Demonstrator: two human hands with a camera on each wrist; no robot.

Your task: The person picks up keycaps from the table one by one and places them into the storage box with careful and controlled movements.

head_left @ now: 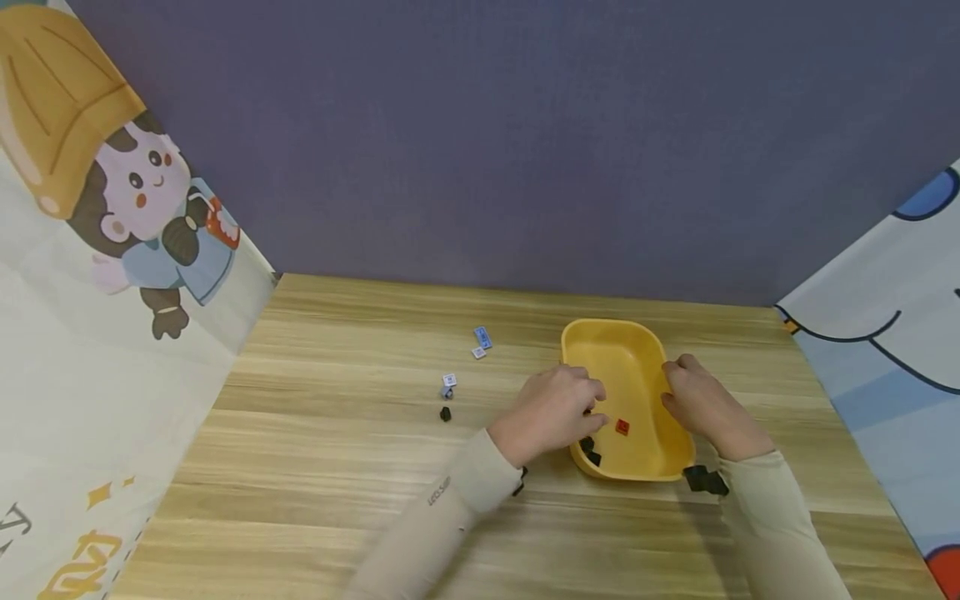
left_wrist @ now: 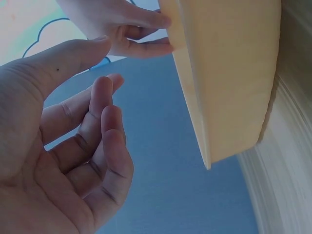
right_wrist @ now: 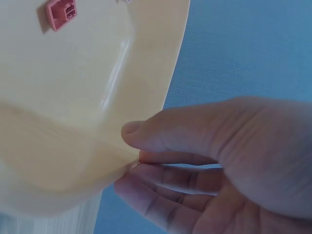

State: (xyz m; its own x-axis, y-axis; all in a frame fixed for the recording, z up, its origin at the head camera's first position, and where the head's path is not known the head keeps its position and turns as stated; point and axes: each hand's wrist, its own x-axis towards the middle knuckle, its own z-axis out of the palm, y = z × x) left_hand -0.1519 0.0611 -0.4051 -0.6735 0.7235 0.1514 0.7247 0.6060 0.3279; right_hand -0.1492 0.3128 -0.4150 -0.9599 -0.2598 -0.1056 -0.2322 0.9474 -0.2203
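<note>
A yellow plastic tray (head_left: 618, 367) with rounded corners stands right of centre on the table. My right hand (head_left: 708, 408) pinches its right rim between thumb and fingers; the right wrist view shows this grip (right_wrist: 195, 170) closely. Over the left rim hangs my left hand (head_left: 551, 408), its fingers loosely bent, with nothing between them in the left wrist view (left_wrist: 73, 131). A small red square piece (head_left: 622, 427), hollow on its upper side like an upturned keycap (right_wrist: 62, 13), lies inside the tray. Dark pieces (head_left: 591, 452) sit near its front left corner, partly behind the left hand.
Left of the tray, small pieces lie on the wooden table (head_left: 300, 433): a blue one (head_left: 482, 337), white ones (head_left: 478, 353), a grey-blue one (head_left: 447, 392) and a black one (head_left: 446, 414). A dark blue-grey partition (head_left: 480, 150) stands behind; printed panels flank the table.
</note>
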